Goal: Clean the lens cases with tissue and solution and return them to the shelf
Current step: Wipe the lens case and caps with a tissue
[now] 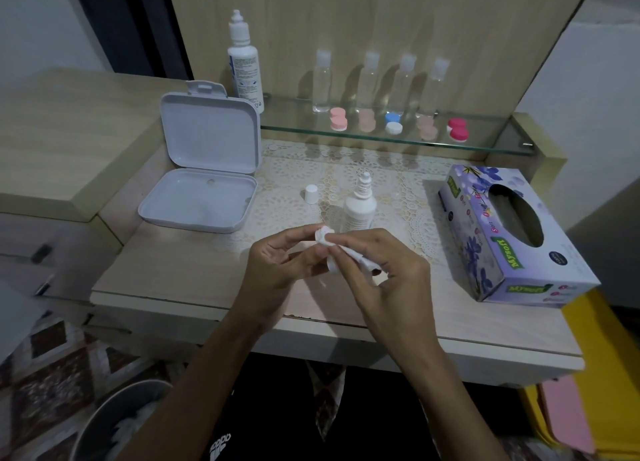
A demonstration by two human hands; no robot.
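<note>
Both hands are meeting near the desk's front edge, left hand (277,263) pinching a small lens case (323,234) (mostly hidden) while right hand (377,270) fingers are pressing tissue (349,258) onto it from the right.

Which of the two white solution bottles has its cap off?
The small bottle on the lace mat, just beyond the hands; its bare nozzle shows and its cap stands beside it. The tall bottle remains capped.

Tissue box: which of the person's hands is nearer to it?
Right. The right hand lies just beside the tissue box, toward the table's middle; the left hand lies farther off, beyond the right one.
</note>
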